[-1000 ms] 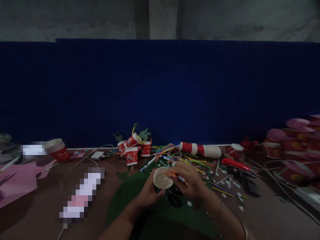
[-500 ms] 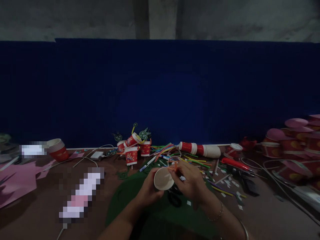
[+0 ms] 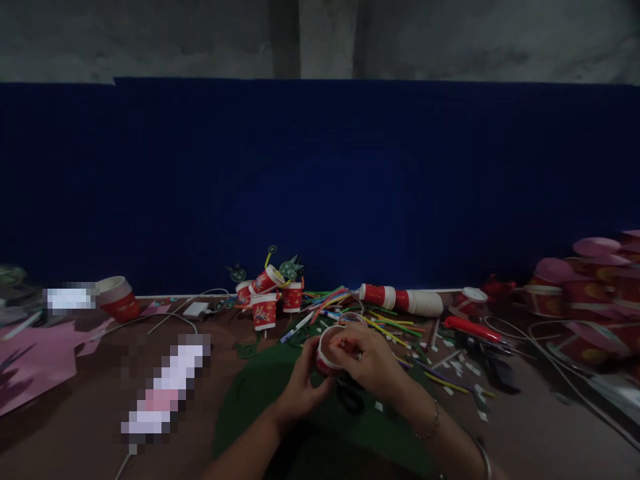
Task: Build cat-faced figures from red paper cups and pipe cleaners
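Note:
A red paper cup with a white rim (image 3: 325, 365) is tilted in my left hand (image 3: 300, 390), whose fingers and thumb wrap its side. My right hand (image 3: 373, 363) is at the cup's right rim, its fingers pinched on a small orange strip (image 3: 344, 343) over the cup's mouth. The fingers hide part of the strip and the cup's far wall. Below both hands lies a dark green mat (image 3: 260, 400), with the black handles of scissors (image 3: 350, 398) under the cup.
Coloured strips (image 3: 330, 303) and finished-looking red cups (image 3: 264, 311) stand behind the hands. Stacked cups (image 3: 400, 299) lie to their right, near a red tool (image 3: 473, 328) and white scraps. Pink paper (image 3: 35, 367) is at left; more cups (image 3: 575, 287) are piled at right.
The cup has tipped, so more of its red side shows. My right fingers and the orange strip have moved from the rim to over the cup's mouth.

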Demonstrator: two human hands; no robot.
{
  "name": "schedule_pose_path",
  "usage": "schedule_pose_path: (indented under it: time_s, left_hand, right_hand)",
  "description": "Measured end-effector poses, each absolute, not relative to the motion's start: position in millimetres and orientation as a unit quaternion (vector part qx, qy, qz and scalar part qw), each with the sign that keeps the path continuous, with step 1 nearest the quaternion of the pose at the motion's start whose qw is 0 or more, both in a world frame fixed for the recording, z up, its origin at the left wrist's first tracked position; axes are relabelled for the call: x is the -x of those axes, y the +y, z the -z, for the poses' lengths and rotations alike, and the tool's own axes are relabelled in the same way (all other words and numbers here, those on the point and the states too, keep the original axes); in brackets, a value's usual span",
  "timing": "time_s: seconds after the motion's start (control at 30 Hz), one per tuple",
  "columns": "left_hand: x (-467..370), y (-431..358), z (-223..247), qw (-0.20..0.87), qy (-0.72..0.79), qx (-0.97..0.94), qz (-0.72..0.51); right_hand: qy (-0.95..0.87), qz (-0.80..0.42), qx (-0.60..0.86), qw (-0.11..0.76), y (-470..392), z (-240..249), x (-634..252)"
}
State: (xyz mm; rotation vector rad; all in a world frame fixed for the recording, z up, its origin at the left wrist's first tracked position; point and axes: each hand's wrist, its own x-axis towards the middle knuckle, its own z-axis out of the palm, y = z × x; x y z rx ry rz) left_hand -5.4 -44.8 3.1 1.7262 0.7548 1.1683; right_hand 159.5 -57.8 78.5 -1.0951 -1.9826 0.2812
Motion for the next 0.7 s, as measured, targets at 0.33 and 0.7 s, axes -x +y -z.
schedule_pose_path:
  time_s: [0.33,0.7]
  left_hand:
    - [-2,-53,-14,0.55,0.235,-0.652,-0.467]
    - [1,-50,-7,0.508,0.267,-0.673,-0.468]
  right_hand:
    - [-0.706,-0.228,0.433,0.511,-58,-89,-163]
    - [-0.606,-0.353,0.439,0.562,-58,-91,-163]
